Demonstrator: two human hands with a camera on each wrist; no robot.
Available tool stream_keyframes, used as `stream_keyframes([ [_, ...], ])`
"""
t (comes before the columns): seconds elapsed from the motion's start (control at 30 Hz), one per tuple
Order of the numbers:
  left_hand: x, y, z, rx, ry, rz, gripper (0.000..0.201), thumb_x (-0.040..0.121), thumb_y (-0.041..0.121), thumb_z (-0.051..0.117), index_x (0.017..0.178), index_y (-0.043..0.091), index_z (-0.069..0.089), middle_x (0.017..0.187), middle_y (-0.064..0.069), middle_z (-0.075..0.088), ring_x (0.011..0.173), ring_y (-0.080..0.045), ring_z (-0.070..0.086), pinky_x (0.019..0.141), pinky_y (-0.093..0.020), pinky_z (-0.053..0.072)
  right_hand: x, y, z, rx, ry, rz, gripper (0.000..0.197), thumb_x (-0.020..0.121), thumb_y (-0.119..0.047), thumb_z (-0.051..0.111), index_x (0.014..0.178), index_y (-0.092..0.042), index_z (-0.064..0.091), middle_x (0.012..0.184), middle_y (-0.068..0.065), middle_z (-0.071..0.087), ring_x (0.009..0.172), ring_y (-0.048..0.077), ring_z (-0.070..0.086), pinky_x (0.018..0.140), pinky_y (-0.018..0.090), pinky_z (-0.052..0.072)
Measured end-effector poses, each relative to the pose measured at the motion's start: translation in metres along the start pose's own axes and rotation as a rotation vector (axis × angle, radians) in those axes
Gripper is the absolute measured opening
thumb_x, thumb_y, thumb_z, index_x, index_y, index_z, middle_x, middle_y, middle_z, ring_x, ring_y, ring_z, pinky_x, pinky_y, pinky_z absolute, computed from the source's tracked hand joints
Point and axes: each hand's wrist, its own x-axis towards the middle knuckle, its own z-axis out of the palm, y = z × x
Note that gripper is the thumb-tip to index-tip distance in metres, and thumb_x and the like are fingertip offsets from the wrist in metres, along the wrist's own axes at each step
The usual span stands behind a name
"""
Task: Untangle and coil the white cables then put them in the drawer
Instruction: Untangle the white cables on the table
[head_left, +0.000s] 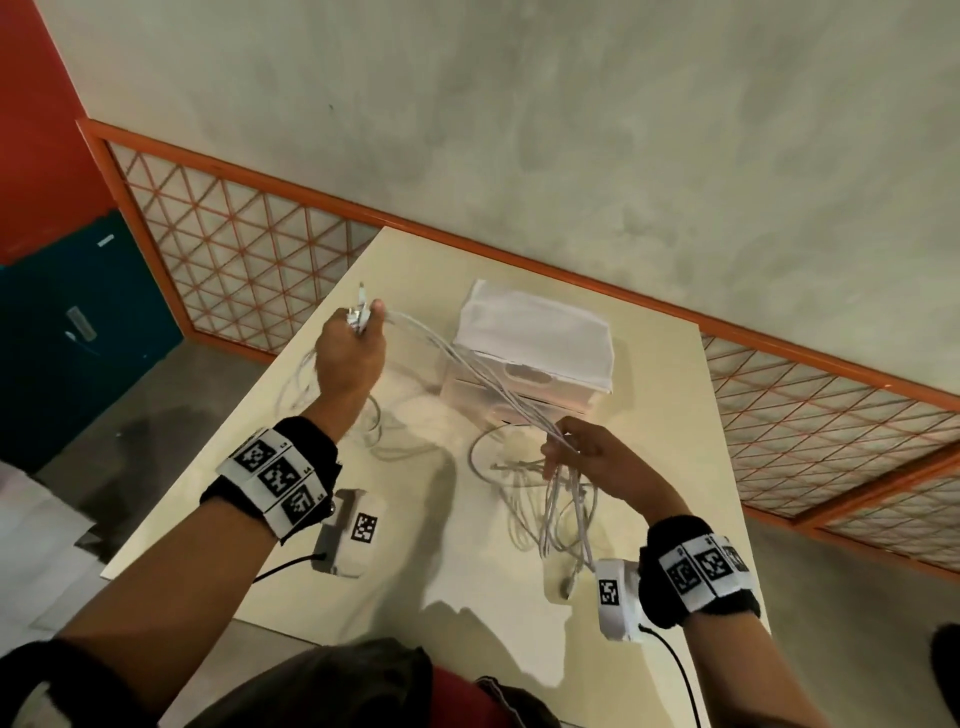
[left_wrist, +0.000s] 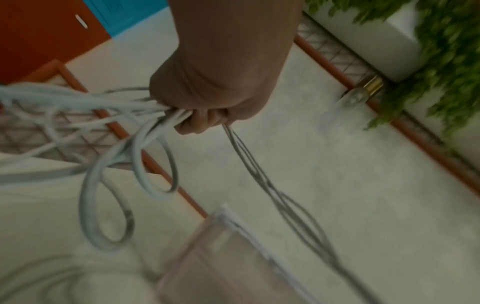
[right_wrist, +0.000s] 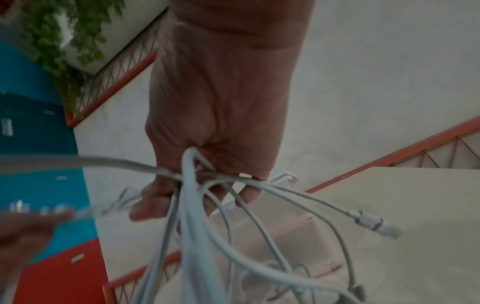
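Several white cables (head_left: 467, 364) stretch taut between my two hands above the cream table (head_left: 467, 561). My left hand (head_left: 353, 343) is raised at the left and grips their plug ends in a fist, seen close as the left hand (left_wrist: 205, 115) with cable loops (left_wrist: 109, 201) hanging from it. My right hand (head_left: 576, 452) holds the other part of the bundle lower right; loose cable strands (head_left: 563, 514) dangle from it to the table. In the right wrist view my right hand (right_wrist: 207, 185) clasps the cables (right_wrist: 192, 226), and a connector (right_wrist: 371, 222) sticks out. A white drawer box (head_left: 530, 353) stands behind them.
An orange-framed lattice railing (head_left: 249, 244) runs behind the table against a grey wall. Red and teal lockers (head_left: 78, 312) stand at the left. More white cable (head_left: 311, 384) lies on the table under my left arm. Green foliage (left_wrist: 441, 51) shows in the left wrist view.
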Motion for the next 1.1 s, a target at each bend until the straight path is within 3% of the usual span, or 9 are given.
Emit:
stream_keyframes([
  [0.2, -0.013, -0.040, -0.008, 0.315, -0.152, -0.170, 0.043, 0.093, 0.026, 0.052, 0.112, -0.012, 0.051, 0.115, -0.032, 0.059, 0.107, -0.044, 0.056, 0.082, -0.042, 0.045, -0.010, -0.027, -0.009, 0.034, 0.000, -0.097, 0.026, 0.098, -0.026, 0.048, 0.081, -0.006, 0.053, 0.063, 0.003, 0.047, 0.070, 0.017, 0.055, 0.070, 0.017, 0.042],
  [0.3, -0.028, -0.024, -0.007, 0.173, -0.218, -0.037, 0.037, 0.091, 0.020, 0.056, 0.122, 0.000, 0.052, 0.118, -0.021, 0.062, 0.108, -0.033, 0.058, 0.085, -0.027, 0.044, -0.004, -0.031, -0.004, -0.012, -0.029, -0.063, 0.027, 0.099, -0.031, 0.044, 0.082, -0.012, 0.053, 0.060, -0.004, 0.044, 0.063, 0.013, 0.046, 0.064, 0.016, 0.041],
  [0.4, -0.054, 0.015, -0.002, -0.084, -0.572, 0.133, 0.032, 0.093, 0.019, 0.056, 0.124, 0.011, 0.057, 0.097, 0.004, 0.066, 0.086, -0.011, 0.059, 0.063, -0.002, 0.040, 0.001, -0.037, 0.004, -0.068, -0.059, -0.092, 0.029, 0.099, -0.033, 0.044, 0.081, -0.013, 0.053, 0.058, -0.008, 0.044, 0.057, 0.009, 0.044, 0.061, 0.018, 0.038],
  [0.5, -0.076, 0.032, 0.008, -0.121, -0.969, 0.163, 0.026, 0.098, 0.028, 0.045, 0.120, 0.024, 0.057, 0.052, 0.008, 0.038, 0.041, -0.007, 0.033, 0.038, -0.017, 0.027, 0.005, -0.051, 0.011, -0.090, -0.074, -0.148, 0.030, 0.099, -0.035, 0.044, 0.081, -0.013, 0.054, 0.056, -0.010, 0.043, 0.054, 0.006, 0.044, 0.055, 0.014, 0.034],
  [0.57, -0.081, 0.028, 0.014, -0.050, -1.058, 0.111, 0.029, 0.098, 0.042, 0.038, 0.101, 0.023, 0.060, 0.050, 0.003, 0.024, 0.038, -0.010, 0.020, 0.038, -0.018, 0.018, 0.006, -0.056, 0.012, -0.078, -0.076, -0.191, 0.032, 0.099, -0.036, 0.043, 0.083, -0.010, 0.055, 0.056, -0.008, 0.043, 0.055, 0.009, 0.043, 0.057, 0.018, 0.034],
  [0.7, -0.087, 0.037, 0.017, 0.118, -0.955, 0.233, 0.037, 0.098, 0.041, 0.039, 0.093, 0.012, 0.061, 0.043, 0.009, 0.032, 0.032, -0.007, 0.034, 0.037, -0.017, 0.027, 0.007, -0.048, 0.009, -0.092, -0.052, -0.219, 0.031, 0.099, -0.032, 0.044, 0.089, -0.009, 0.061, 0.062, -0.001, 0.055, 0.060, 0.009, 0.050, 0.063, 0.018, 0.038],
  [0.8, -0.075, 0.044, 0.016, 0.113, -0.766, 0.264, 0.038, 0.097, 0.037, 0.044, 0.104, 0.005, 0.064, 0.062, 0.010, 0.026, 0.052, -0.010, 0.061, 0.053, -0.032, 0.038, 0.004, -0.022, 0.006, -0.088, -0.040, -0.178, 0.021, 0.093, -0.028, 0.058, 0.093, -0.008, 0.063, 0.080, -0.006, 0.063, 0.074, 0.000, 0.058, 0.072, 0.014, 0.042],
  [0.93, -0.053, 0.048, 0.013, 0.081, -0.605, 0.295, 0.037, 0.095, 0.039, 0.047, 0.065, 0.017, 0.046, 0.053, 0.006, 0.037, 0.043, -0.001, 0.039, 0.057, -0.028, 0.031, -0.004, 0.017, 0.001, -0.127, -0.016, -0.072, 0.005, 0.087, -0.016, 0.067, 0.085, -0.014, 0.064, 0.077, -0.010, 0.063, 0.073, -0.002, 0.056, 0.073, 0.014, 0.040],
  [1.1, -0.040, 0.062, 0.007, -0.002, -0.472, 0.290, 0.041, 0.094, 0.041, 0.049, 0.062, 0.019, 0.037, 0.051, 0.005, 0.032, 0.042, -0.005, 0.034, 0.052, -0.023, 0.028, -0.009, 0.052, 0.007, -0.192, 0.000, 0.026, 0.019, 0.089, -0.014, 0.064, 0.078, -0.029, 0.061, 0.080, -0.009, 0.063, 0.075, 0.004, 0.056, 0.073, 0.019, 0.042],
])
